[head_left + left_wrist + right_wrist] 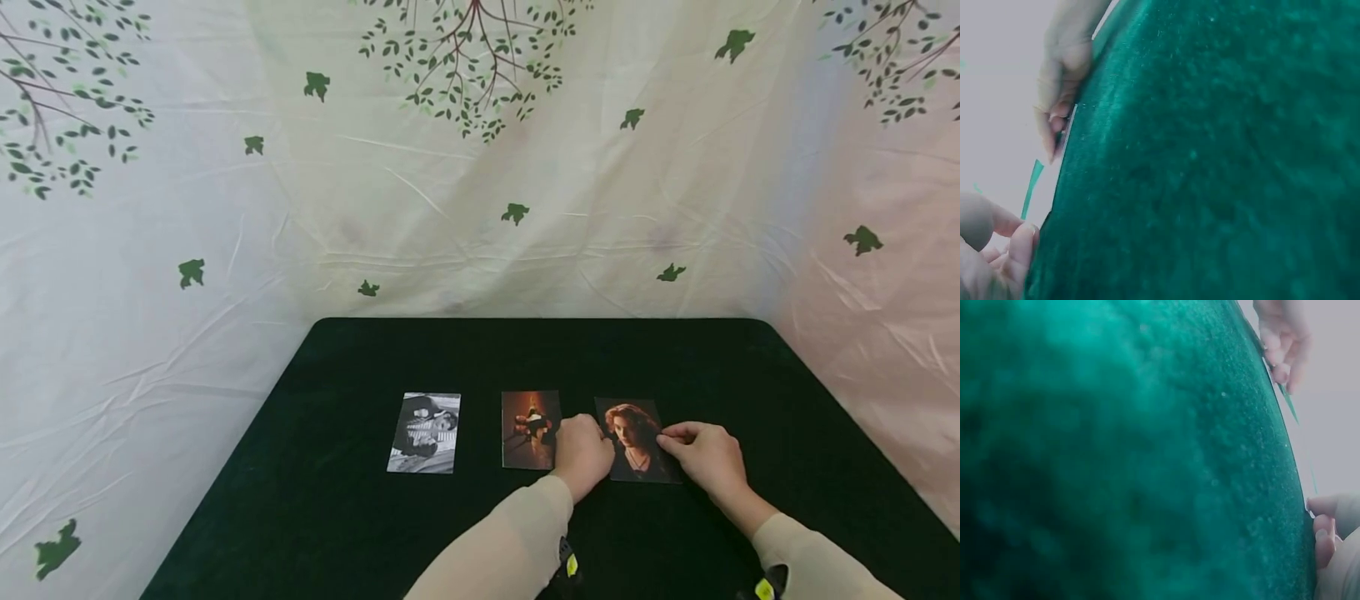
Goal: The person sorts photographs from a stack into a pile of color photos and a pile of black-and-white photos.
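Note:
The rightmost photo card (pixel 634 450), a dark colour picture of a person, lies flat or nearly flat on the dark green cloth between both hands. My left hand (pixel 583 455) has its fingers curled at the card's left edge, partly covering the middle card's right side. At the opposite edge my right hand (pixel 708 457) pinches the card between thumb and fingers. In the left wrist view the left hand (pixel 997 253) grips one end of the thin card edge. The right wrist view shows the right hand (pixel 1335 540) holding the other end.
To the left lie a middle card (pixel 529 433) with a warm-toned picture and a black-and-white photo card (pixel 424 433). All rest on the green-covered table (pixel 315 525). Behind it hangs a pale curtain (pixel 450 250) with leaf prints.

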`<state>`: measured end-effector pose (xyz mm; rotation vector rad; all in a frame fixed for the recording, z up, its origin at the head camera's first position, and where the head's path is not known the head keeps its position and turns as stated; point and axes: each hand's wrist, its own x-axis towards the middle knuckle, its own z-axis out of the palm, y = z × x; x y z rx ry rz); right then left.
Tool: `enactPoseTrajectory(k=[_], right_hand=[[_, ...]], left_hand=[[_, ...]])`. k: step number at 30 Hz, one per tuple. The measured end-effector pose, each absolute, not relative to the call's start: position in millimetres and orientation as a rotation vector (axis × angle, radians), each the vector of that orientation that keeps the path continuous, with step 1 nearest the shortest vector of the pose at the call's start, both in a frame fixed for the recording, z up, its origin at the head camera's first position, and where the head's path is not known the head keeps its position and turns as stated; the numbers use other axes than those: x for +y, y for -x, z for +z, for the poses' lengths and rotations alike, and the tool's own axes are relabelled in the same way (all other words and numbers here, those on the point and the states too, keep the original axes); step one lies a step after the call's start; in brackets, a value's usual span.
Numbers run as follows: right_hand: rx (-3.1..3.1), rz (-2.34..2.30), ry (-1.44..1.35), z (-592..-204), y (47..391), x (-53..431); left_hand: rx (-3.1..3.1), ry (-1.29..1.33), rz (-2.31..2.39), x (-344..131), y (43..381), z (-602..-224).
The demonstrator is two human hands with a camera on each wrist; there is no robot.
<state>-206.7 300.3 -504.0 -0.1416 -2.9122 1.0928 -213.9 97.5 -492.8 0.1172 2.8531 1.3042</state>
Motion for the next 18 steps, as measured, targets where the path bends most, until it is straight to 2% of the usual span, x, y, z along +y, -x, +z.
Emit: enactPoseTrajectory(k=[7,18], right_hand=[[-2.930,1.066,0.132,-503,210,300],[-2.920,1.108,0.127,-502,207,300]], left_hand=[[2.773,-0.268,1.486,77,210,-478],[2.879,-0.163,1.470,4,219,-473]])
